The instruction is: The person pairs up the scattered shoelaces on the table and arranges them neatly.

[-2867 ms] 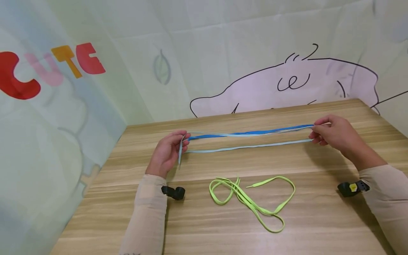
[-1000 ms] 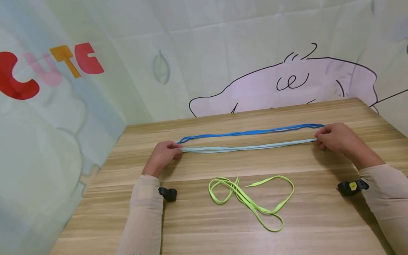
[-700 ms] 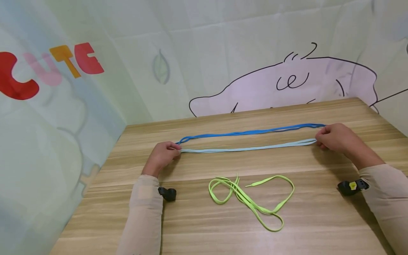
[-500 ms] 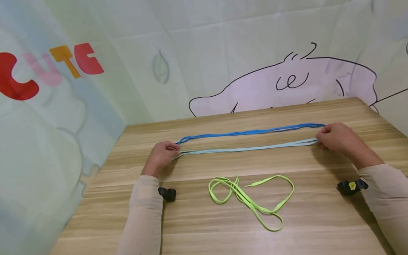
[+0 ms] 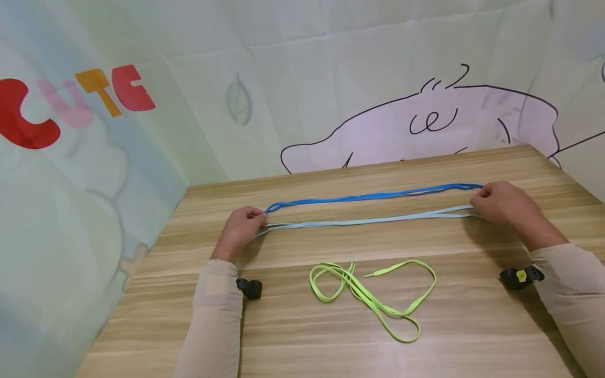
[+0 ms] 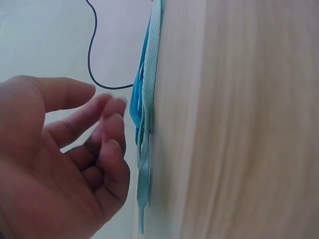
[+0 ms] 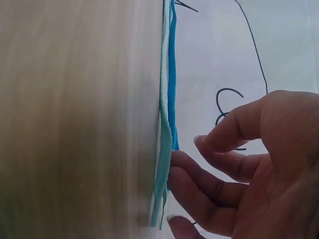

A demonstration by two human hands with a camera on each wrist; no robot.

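A wood-grain table (image 5: 302,352) carries three flat laces. Nearest its far edge, a blue lace (image 5: 378,196) lies stretched lengthwise, its strands doubled together, with a small loop at the left. Just in front of it and roughly parallel runs a light blue lace (image 5: 368,220), also doubled, its strands close together along the middle and parting in a narrow fork at the right. Closer to the viewer, well apart from both, a yellow-green lace (image 5: 373,302) rests in loose, crossing loops. A person's left hand (image 5: 239,231) is at the left ends of the two blue laces; the left wrist view shows its fingers loosely curled, thumb apart from them, just beside the laces without pinching them. The right hand (image 5: 506,207) is at the other ends, partly hiding them; its fingers are relaxed and bent, fingertips right against or just beside the laces, and whether they touch is unclear. Both arms wear beige sleeves (image 5: 215,310), with a small black camera (image 5: 249,288) at each wrist. Behind hangs a pale printed sheet (image 5: 368,63) with colourful letters reading "CUTE" (image 5: 99,89).
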